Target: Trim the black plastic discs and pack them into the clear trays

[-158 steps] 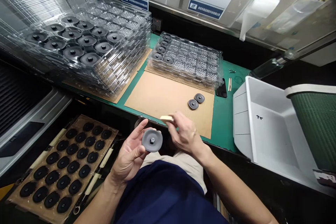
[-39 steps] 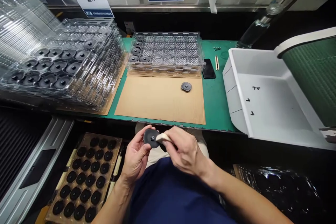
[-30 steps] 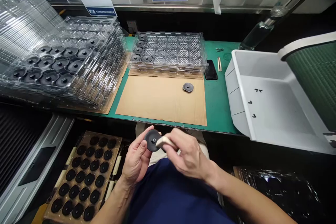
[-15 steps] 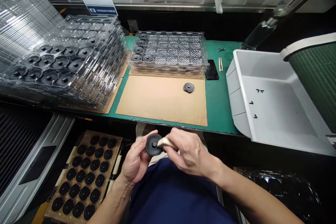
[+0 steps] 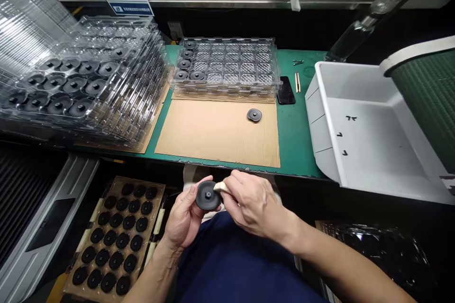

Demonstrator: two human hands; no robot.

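My left hand (image 5: pixel 185 215) is closed on the edge of a round black disc part (image 5: pixel 206 199) with a small raised stub at its centre. The stub side faces up toward me. In my right hand (image 5: pixel 252 203) is a cream-coloured, flat-tipped piece (image 5: pixel 222 187), gripped between thumb and fingers; its tip touches or nearly touches the disc's upper right rim. Most of that piece is hidden in the fist, so its kind is unclear. Both hands are over my lap, in front of the table edge. A second black disc (image 5: pixel 254 115) lies on the cardboard sheet (image 5: pixel 213 132).
Clear plastic trays (image 5: pixel 227 86) stand behind the cardboard, a few discs in the top one. A taller tray stack (image 5: pixel 124 109) is at left. A phone (image 5: pixel 286 91) and grey bin (image 5: pixel 330 128) are at right. A lower tray of discs (image 5: pixel 119 189) sits bottom left.
The cream piece has shifted from near the disc's central stub to its upper right rim. The disc stays in my left hand. The view has shifted slightly.
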